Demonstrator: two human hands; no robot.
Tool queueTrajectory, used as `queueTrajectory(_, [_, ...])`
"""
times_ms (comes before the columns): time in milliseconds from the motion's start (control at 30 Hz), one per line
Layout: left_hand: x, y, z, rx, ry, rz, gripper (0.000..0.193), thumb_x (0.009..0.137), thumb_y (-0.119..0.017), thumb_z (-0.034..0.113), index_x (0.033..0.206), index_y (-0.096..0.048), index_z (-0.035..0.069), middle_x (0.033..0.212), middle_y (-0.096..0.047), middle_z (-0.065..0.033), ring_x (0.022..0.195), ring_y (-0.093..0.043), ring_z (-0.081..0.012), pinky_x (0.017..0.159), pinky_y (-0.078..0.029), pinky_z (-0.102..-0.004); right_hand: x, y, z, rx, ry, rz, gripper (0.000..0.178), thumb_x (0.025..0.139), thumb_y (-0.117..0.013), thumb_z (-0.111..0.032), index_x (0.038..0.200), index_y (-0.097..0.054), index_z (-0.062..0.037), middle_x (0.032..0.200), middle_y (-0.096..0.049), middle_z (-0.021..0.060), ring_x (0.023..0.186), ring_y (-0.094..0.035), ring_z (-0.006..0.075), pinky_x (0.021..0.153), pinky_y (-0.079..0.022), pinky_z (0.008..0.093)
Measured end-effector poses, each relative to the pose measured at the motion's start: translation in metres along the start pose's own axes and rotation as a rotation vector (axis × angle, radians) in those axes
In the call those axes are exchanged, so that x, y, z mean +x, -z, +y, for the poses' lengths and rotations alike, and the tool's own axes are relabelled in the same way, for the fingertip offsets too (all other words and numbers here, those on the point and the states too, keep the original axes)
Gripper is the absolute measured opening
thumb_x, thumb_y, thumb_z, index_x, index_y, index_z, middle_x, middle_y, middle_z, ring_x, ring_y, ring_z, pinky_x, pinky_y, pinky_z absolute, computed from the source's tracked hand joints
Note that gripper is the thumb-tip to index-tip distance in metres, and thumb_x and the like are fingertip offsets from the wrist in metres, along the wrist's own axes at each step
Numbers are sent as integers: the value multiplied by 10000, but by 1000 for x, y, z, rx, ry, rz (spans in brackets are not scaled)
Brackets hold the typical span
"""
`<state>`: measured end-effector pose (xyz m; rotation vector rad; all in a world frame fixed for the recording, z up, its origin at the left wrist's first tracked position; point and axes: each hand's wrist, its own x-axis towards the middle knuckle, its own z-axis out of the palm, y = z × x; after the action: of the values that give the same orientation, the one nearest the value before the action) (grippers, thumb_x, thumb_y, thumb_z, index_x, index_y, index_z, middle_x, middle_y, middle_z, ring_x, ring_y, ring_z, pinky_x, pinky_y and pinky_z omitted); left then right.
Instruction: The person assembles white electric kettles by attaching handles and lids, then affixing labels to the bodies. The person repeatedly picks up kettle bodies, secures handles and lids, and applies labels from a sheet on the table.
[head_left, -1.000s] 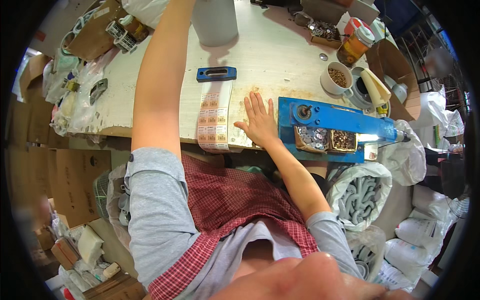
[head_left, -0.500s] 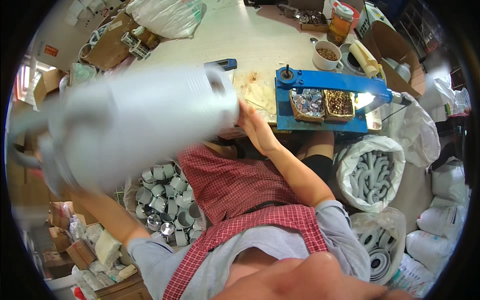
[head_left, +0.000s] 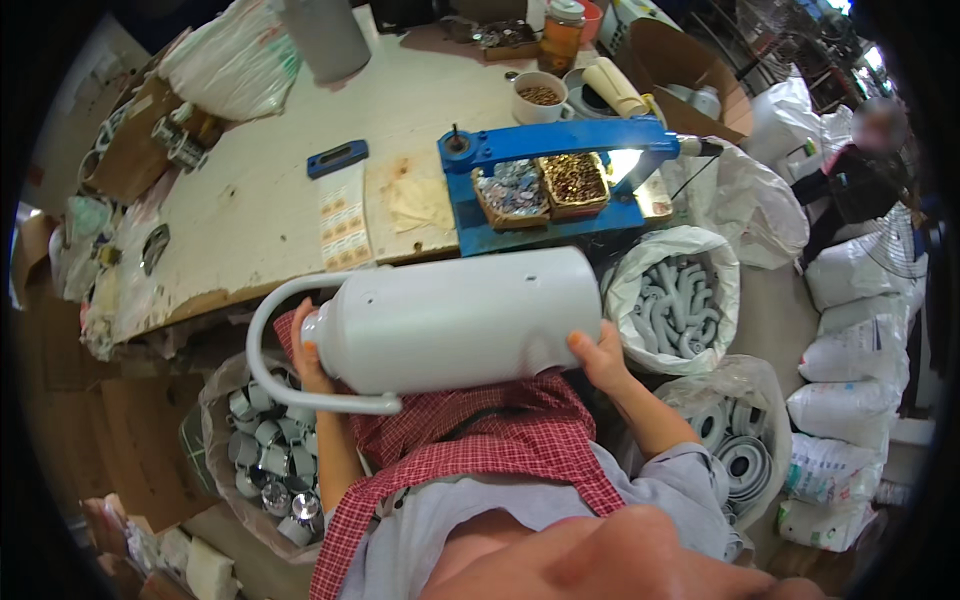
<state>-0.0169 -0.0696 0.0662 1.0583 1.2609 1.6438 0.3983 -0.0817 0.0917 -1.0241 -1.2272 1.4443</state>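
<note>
A light grey thermos flask casing lies sideways in front of my body, above my lap. Its curved handle points left, and the round base end is at the right. My left hand is closed around the narrow neck, inside the handle's loop. At the base end my right hand grips the lower rim with the thumb on the near side; its other fingers are partly hidden. Small dark holes show on the casing's side.
Beyond the casing stands a worktable with a blue press, trays of small metal parts and a blue cutter. Sacks of grey handles, rings and cups flank me. Another person is at far right.
The casing has swung from the upper left down to lie level across my front, still in both hands. My view has shifted, and more of the table's left side shows.
</note>
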Motion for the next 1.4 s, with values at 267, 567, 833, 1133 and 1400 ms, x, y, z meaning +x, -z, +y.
queueTrajectory(267, [20,26,44,-245,13,2,508,943,-423,425,1271,-473,40,1235,-551,-96,1138,-557,-247,962,-483,-415,188,121,1,-1146,339,216,146,871,-665,-117,1007,-665,-64,940,-659,132,854,-651,334,736,-520,408])
queueTrajectory(567, [26,43,22,-359,55,200,506,976,-402,443,1308,-487,70,1265,-588,-122,1154,-571,-266,977,-491,-416,222,98,-2,-1418,207,-78,164,892,-601,-183,1013,-637,-78,978,-644,194,903,-634,392,762,-514,502])
queueTrajectory(833, [39,63,15,-463,84,160,510,997,-384,455,1311,-511,72,1281,-592,-137,1147,-582,-282,968,-498,-439,192,79,4,-1120,303,180,157,866,-688,-125,1010,-654,-70,978,-657,134,854,-660,335,733,-532,423])
queueTrajectory(1133, [23,89,-16,-358,79,385,536,1002,-362,457,1346,-489,66,1315,-571,-131,1187,-555,-273,1006,-467,-437,235,96,12,-1245,137,-101,145,858,-640,-105,973,-669,-21,980,-664,193,895,-633,401,792,-506,465])
queueTrajectory(1400, [16,108,-28,-248,70,457,554,1005,-344,458,1367,-475,61,1337,-556,-126,1213,-537,-266,1032,-445,-433,211,98,7,-1144,246,187,103,860,-657,-94,944,-668,-34,909,-696,132,798,-686,299,703,-535,394])
